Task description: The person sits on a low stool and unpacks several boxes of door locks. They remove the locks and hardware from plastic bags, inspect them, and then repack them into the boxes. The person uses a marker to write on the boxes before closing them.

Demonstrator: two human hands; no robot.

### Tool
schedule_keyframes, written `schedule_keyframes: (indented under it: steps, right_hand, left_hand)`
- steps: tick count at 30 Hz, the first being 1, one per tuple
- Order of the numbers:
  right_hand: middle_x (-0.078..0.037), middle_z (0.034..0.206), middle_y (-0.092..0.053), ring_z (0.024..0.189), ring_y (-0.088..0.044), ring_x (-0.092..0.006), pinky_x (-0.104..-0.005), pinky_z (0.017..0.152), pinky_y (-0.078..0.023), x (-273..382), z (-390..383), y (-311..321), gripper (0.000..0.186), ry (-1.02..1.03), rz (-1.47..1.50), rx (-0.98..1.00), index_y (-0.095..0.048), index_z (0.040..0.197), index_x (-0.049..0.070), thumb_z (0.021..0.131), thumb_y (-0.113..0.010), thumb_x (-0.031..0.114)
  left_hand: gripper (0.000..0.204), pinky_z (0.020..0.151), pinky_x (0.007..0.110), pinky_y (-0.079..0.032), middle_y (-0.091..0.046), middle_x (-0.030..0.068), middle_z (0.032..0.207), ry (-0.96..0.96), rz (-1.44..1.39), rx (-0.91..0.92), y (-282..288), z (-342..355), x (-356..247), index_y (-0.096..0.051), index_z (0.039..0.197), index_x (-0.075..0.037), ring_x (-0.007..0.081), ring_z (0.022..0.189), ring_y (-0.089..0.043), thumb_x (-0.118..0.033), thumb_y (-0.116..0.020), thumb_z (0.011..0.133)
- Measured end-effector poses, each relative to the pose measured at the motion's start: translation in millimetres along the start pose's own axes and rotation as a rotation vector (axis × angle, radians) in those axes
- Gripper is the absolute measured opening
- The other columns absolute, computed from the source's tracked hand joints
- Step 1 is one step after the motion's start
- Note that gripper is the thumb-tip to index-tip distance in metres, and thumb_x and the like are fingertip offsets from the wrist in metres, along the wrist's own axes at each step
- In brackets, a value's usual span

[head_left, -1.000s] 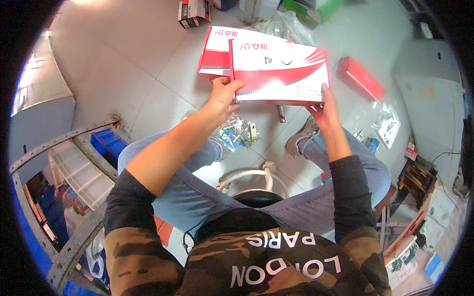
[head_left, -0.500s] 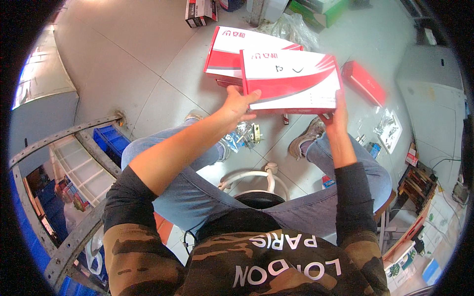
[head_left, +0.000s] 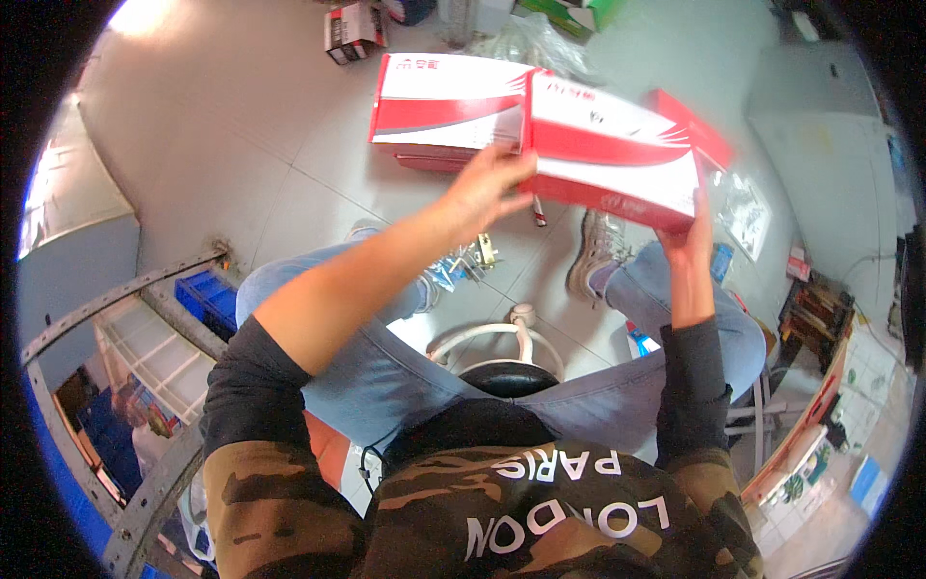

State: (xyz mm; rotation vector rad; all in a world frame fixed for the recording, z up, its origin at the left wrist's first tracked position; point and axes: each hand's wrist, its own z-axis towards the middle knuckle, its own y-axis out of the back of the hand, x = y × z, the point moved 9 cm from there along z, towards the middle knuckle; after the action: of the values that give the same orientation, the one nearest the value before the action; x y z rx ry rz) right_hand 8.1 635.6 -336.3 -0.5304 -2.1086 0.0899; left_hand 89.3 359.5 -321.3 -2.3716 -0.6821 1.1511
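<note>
A red and white cardboard box is held up in front of me, tilted down toward its right end. My right hand grips that lower right end, the thumb along its side. At the box's left corner is my left hand, its fingers spread and slightly blurred; whether they touch the box is hard to tell. A second box of the same colours lies just left of the held one, on top of other red packaging. The held box hides part of what lies behind it.
Beyond the held box lies a red box, with clear plastic wrap behind. Small metal parts sit between my feet, above a stool's white ring base. A metal rack with blue bins stands at left.
The front box has moved right and its right end has dropped, with my right hand on it. My left hand's fingers have loosened at its left corner. The view has shifted slightly.
</note>
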Motion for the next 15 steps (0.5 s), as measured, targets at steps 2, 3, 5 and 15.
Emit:
schedule_keyframes:
  steps: [2,3,5,15]
  right_hand:
    - [-0.006,0.119,-0.047,0.107,-0.047,-0.0217,-0.0399,0.083,-0.043,22.5,5.4,8.9,0.050,0.146,0.039,0.010,-0.039,0.124,0.013,0.082,-0.051,0.038]
    - [-0.006,0.122,-0.044,0.109,-0.045,-0.0222,-0.0403,0.084,-0.042,31.6,5.3,14.0,0.046,0.152,0.020,0.041,-0.038,0.125,0.014,0.085,-0.046,0.037]
    - [-0.010,0.115,-0.047,0.101,-0.050,-0.0261,-0.0416,0.079,-0.044,49.7,10.1,39.5,0.044,0.285,0.039,-0.105,-0.040,0.121,0.009,0.087,-0.042,0.036]
    - [-0.016,0.094,-0.056,0.085,-0.057,-0.0246,-0.0361,0.070,-0.048,-27.8,100.7,99.1,0.041,0.349,-0.156,-0.442,-0.045,0.106,-0.005,0.086,-0.046,0.031]
  left_hand:
    - [0.062,0.096,0.041,-0.034,-0.038,0.0090,0.122,-0.099,-0.056,0.039,-5.1,14.7,-22.6,-0.029,0.127,-0.005,0.0243,0.114,-0.038,-0.030,-0.060,0.079]
    - [0.063,0.095,0.039,-0.034,-0.039,0.0086,0.122,-0.144,0.025,0.017,-1.0,18.6,-32.3,-0.029,0.127,-0.006,0.0244,0.115,-0.037,-0.032,-0.059,0.079]
    - [0.056,0.092,0.036,-0.033,-0.043,0.0113,0.120,-0.194,0.290,-0.186,23.8,24.6,-48.2,-0.035,0.124,-0.005,0.0230,0.112,-0.040,-0.028,-0.058,0.079]
    - [0.056,0.100,0.042,-0.017,-0.038,0.0131,0.127,-0.377,0.637,-0.517,120.2,16.0,-123.7,-0.039,0.123,-0.005,0.0239,0.121,-0.029,-0.033,-0.056,0.078]
